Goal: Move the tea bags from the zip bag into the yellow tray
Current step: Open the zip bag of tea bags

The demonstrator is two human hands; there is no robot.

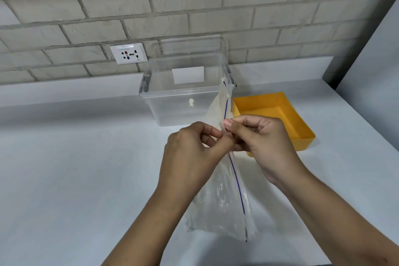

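Note:
A clear zip bag point(222, 198) with a blue zip line is held up above the white counter in the middle of the view. My left hand point(190, 153) pinches one side of the bag's top edge. My right hand point(263, 136) pinches the other side, fingertips almost meeting. The bag's contents look pale and blurred; single tea bags cannot be made out. The yellow tray point(302, 134) stands on the counter just right of and behind my right hand, with nothing visible inside it.
A clear plastic bin point(164, 101) stands behind the hands against the brick wall, holding a small pale item. A wall socket point(129, 53) sits to its left. A side wall point(373, 67) bounds the counter on the right.

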